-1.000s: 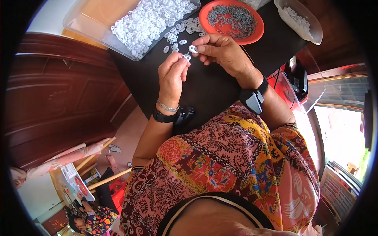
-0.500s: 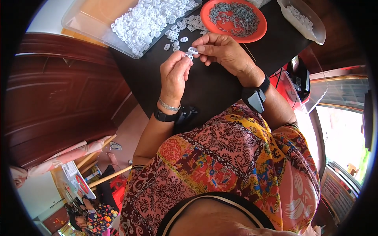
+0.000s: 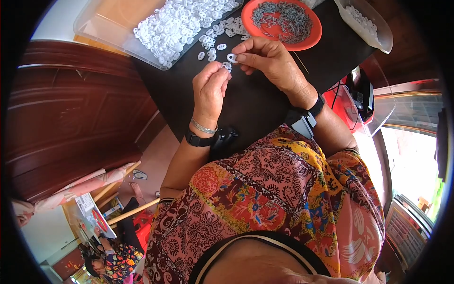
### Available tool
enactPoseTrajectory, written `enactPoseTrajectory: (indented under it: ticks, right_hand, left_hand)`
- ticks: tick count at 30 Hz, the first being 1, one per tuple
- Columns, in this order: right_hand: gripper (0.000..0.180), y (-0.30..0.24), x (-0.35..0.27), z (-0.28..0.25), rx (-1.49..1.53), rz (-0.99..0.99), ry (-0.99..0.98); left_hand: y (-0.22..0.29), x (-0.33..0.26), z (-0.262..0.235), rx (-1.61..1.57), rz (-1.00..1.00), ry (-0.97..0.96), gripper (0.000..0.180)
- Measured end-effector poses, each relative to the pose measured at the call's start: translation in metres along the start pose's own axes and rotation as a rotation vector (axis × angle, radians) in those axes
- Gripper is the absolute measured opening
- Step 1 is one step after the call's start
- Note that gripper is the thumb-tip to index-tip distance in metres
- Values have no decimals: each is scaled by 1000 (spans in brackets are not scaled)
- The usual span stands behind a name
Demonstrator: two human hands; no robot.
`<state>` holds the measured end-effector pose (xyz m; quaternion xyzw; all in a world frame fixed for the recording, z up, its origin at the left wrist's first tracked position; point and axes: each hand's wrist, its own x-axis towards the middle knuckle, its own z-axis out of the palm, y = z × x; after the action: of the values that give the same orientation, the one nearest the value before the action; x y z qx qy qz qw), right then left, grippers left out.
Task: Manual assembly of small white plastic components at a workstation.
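Observation:
My left hand (image 3: pixel 208 92) is closed in a pinch on a small white oval plastic piece with holes (image 3: pixel 227 66). Just beyond it, my right hand (image 3: pixel 270 60) holds a second white oval piece (image 3: pixel 231 57) between thumb and fingertips. The two pieces are very close together; whether they touch I cannot tell. Loose white oval pieces (image 3: pixel 208 41) lie on the dark table (image 3: pixel 255 109) past my hands. Many more (image 3: pixel 172 31) are heaped in a clear plastic tub (image 3: pixel 111 40) at the far left.
An orange plate (image 3: pixel 315 35) of small grey metal pieces, apparently springs (image 3: pixel 283 21), stands beyond my right hand. Beside it lies a thin stick (image 3: pixel 301 62). A whitish container (image 3: pixel 384 43) with small white parts sits far right. Another person (image 3: pixel 120 258) is at lower left.
The white piece in my right hand has turned, so that its hole shows more plainly. My right wrist has rolled slightly. The left hand has barely moved.

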<state>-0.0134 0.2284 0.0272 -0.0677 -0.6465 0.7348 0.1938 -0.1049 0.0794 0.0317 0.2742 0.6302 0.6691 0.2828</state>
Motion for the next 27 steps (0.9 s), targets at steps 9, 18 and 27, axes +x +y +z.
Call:
enactPoseTrajectory:
  ticks: [9,18,27]
  right_hand:
    - [16,3,1,3,-33,-35,-17]
    - [14,2,0,6,-151,-50,-15]
    - [17,7,-1,11,-55,-96,-83]
  left_hand:
    - [-1,-1,1,31,0,-4,20]
    - [-4,-2,2,32,24,-6,18]
    - [-3,-5,3,-3,42,-20,20]
